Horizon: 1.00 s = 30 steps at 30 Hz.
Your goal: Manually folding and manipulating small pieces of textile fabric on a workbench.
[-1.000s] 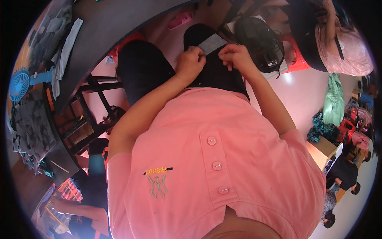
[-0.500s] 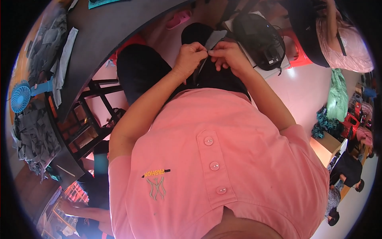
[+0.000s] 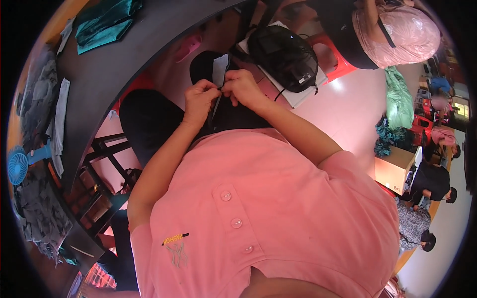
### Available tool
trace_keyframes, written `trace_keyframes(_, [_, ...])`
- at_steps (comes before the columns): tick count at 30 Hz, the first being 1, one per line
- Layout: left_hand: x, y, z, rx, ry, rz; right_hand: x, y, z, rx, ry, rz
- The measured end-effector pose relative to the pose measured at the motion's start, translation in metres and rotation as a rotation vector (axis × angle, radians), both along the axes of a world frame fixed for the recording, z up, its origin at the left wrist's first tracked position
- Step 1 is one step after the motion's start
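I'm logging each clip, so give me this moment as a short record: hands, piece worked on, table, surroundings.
left hand: pinching the gray cloth strip
right hand: pinching the strip beside the left
cloth position: over the black-trousered lap
table, left: dark top, shiny teal cloth, blue fan
right side: black mesh bag, cardboard box

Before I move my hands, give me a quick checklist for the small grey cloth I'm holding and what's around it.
1. Left hand gripping: ok, fingertips pinch the light grey piece of woven cloth.
2. Right hand gripping: ok, fingertips close together on the cloth.
3. Cloth edges aligned: cannot tell, fingers cover them.
4. Rounded black mesh bag clear of both hands: ok, apart.
5. Round blue plastic fan clear of both hands: ok, far left.
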State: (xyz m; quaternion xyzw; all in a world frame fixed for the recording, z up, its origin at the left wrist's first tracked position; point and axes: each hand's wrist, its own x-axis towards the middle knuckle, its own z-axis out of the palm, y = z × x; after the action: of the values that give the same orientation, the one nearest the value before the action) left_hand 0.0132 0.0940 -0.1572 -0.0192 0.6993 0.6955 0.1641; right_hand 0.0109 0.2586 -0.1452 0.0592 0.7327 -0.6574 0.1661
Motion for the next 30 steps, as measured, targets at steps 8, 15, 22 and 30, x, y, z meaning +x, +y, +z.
trace_keyframes(8, [0.001,-0.006,0.001,0.183,-0.095,0.079,0.003,0.001,0.005,-0.182,-0.097,-0.043])
trace_keyframes(15, [0.004,-0.015,0.006,0.269,-0.124,0.078,0.005,-0.002,0.019,-0.105,-0.094,0.064])
trace_keyframes(22, [0.011,-0.024,0.015,0.141,-0.064,0.028,0.003,-0.009,0.028,-0.048,-0.096,0.155])
trace_keyframes(30, [0.012,-0.028,0.024,0.052,0.009,-0.064,0.001,-0.014,0.033,0.013,-0.010,0.124])
